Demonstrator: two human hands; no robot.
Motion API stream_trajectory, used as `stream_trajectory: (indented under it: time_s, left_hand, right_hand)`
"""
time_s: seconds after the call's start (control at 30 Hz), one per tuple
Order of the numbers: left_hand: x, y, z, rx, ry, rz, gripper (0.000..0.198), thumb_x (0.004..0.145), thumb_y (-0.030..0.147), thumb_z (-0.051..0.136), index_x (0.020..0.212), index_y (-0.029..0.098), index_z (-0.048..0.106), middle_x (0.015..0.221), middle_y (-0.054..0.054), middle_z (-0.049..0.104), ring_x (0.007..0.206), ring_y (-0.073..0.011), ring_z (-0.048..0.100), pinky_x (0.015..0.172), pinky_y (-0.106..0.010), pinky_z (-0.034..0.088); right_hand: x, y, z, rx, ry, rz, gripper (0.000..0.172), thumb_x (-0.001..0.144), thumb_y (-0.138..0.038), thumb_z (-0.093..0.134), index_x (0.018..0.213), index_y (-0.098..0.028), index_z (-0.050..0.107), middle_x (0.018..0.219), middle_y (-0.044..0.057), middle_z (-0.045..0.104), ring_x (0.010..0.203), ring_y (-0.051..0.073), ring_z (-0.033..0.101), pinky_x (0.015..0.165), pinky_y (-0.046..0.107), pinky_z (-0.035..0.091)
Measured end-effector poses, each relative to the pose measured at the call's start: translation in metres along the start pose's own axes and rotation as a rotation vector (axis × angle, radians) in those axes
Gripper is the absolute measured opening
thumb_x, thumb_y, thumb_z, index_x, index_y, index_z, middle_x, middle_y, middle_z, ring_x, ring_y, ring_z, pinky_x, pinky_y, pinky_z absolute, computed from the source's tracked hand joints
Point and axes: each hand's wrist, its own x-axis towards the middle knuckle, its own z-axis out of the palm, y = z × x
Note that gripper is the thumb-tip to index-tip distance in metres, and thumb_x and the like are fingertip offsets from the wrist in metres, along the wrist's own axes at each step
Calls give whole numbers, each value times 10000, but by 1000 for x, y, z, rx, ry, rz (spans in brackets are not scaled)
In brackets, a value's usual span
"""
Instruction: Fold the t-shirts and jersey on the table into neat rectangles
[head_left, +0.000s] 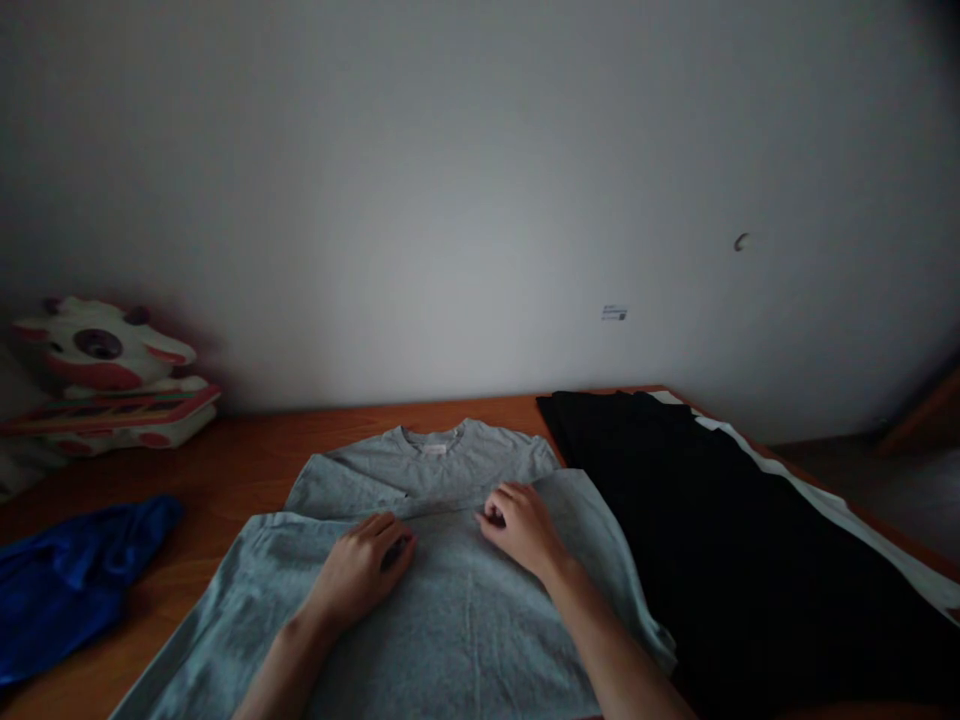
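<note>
A dim, pale wall (450, 200) rises behind a brown wooden table (225, 470).

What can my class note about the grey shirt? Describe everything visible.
The grey shirt is heathered, apparently soft knit, lying flat with slight creases on the wooden table. Its round neckline, with a pale label inside, faces the wall. A nearer grey layer covers its lower part; whether fold or separate garment is unclear. The left grip and right grip rest on that layer; black cloth lies alongside.
</note>
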Motion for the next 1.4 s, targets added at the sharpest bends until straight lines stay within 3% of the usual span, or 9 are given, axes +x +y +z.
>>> stream_trajectory:
  time_s: [0.13, 0.43, 0.57, 0.7, 0.9, 1.03, 1.2, 1.4]
  left_hand:
    - [1, 3, 5, 32, 16, 3, 244, 972, 329, 475, 1015, 249, 701, 1004, -39, 718, 954, -211, 679, 870, -359, 553]
    - [0, -6, 16, 106, 112, -6, 314, 962, 394, 510, 1156, 233, 698, 1184, -79, 708, 1093, -246, 672, 970, -432, 559]
    - [-2, -13, 23, 123, 105, -15, 388, 970, 417, 485, 1225, 201, 683, 1371, -120, 632, 1263, -277, 600, 1071, -460, 505]
    - [-6, -23, 32, 161, 72, -95, 561, 971, 508, 443, 1395, 161, 567, 1491, -150, 539, 1395, -322, 480, 1139, -527, 424]
    - [-8, -32, 28, 187, -45, -295, 645, 989, 530, 333, 1488, 140, 452, 1564, -136, 434, 1470, -284, 365, 1216, -497, 291]
    - [-10, -40, 13, 273, -142, -565, 676, 990, 500, 290, 1515, 87, 392, 1601, -192, 354, 1503, -319, 281, 1224, -503, 232]
    - [-14, -54, 0, 345, -98, -927, 705, 979, 534, 240, 1530, 116, 375, 1634, -249, 251, 1530, -374, 166, 1212, -568, 163]
    - [-14, -55, -2, 258, 10, -1000, 774, 942, 593, 245, 1548, 121, 335, 1651, -257, 183, 1526, -438, 124, 1178, -613, 198]
  right_hand:
    - [-8, 5, 6, 113, 19, -33, 58, 848, -203, 704, 873, -220, 655, 916, 17, 673, 898, 194, 624, 832, 315, 483]
    - [-8, 10, 9, 104, 44, -59, 287, 867, -211, 665, 1153, -227, 686, 1232, 73, 654, 1153, 233, 605, 1025, 398, 457]
    - [-10, 13, 12, 99, 38, -56, 352, 883, -241, 644, 1234, -224, 664, 1315, 83, 644, 1231, 237, 580, 1083, 421, 418]
    - [-10, 13, 10, 66, 0, -26, 396, 915, -314, 617, 1298, -212, 638, 1378, 98, 618, 1296, 246, 544, 1119, 438, 387]
    - [-10, 13, 9, -20, -60, 24, 457, 986, -447, 511, 1353, -193, 611, 1463, 114, 559, 1391, 249, 465, 1170, 434, 333]
    - [-10, 18, 11, -145, -112, 172, 566, 1020, -502, 393, 1448, -154, 522, 1545, 150, 454, 1471, 294, 348, 1218, 534, 190]
    - [-11, 26, 6, -353, -104, 548, 658, 1022, -498, 318, 1532, -87, 384, 1620, 223, 268, 1521, 347, 199, 1189, 630, 74]
    - [-12, 32, -1, -463, -24, 750, 711, 986, -549, 385, 1552, -120, 359, 1636, 245, 210, 1524, 388, 135, 1185, 593, 70]
